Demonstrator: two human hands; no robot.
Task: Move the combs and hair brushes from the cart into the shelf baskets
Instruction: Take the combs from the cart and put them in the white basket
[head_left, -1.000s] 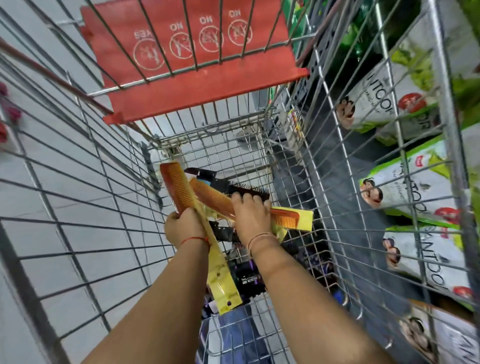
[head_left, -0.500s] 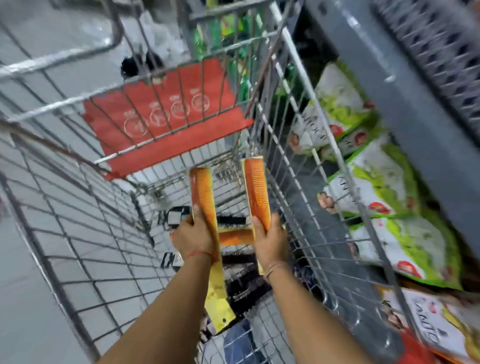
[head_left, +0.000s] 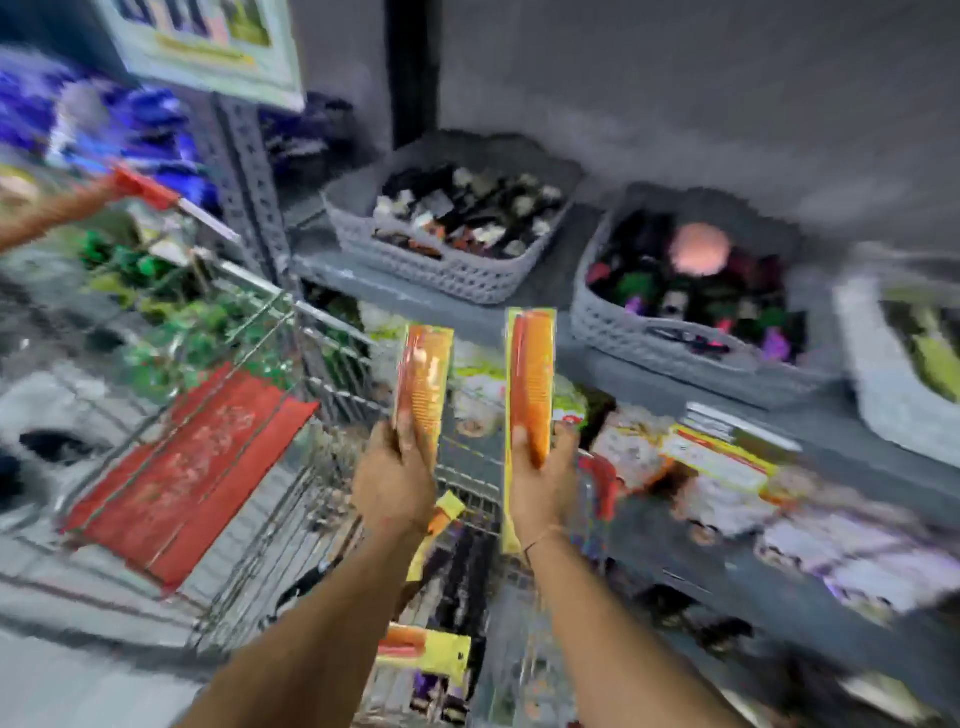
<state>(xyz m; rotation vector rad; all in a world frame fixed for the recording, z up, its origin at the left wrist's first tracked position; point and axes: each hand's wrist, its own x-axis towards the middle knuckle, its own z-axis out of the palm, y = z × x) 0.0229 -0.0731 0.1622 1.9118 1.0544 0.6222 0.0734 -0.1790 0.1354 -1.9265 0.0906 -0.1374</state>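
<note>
The fingers of the left hand (head_left: 394, 480) were curled around the lower end of an orange comb (head_left: 422, 382) in yellow packaging, gripping it upright at the centre of the frame; the fingers of the right hand (head_left: 540, 483) were wrapped the same way around a second orange comb (head_left: 531, 384), also upright, just beside the first but apart from it. Both combs were held above the wire cart (head_left: 291, 364), whose red seat flap (head_left: 187, 467) lay at the left of the frame. Another packaged comb (head_left: 423, 649) lay down in the cart near the bottom centre, among dark items too blurred to name. Beyond the combs, in the upper middle, a grey shelf (head_left: 374, 283) carried a grey basket (head_left: 441, 270) of small dark items, with a second grey basket (head_left: 649, 338) of mixed coloured items to its right and a white basket (head_left: 883, 405) at the right edge. Blurred packets sat on the shelf below
</note>
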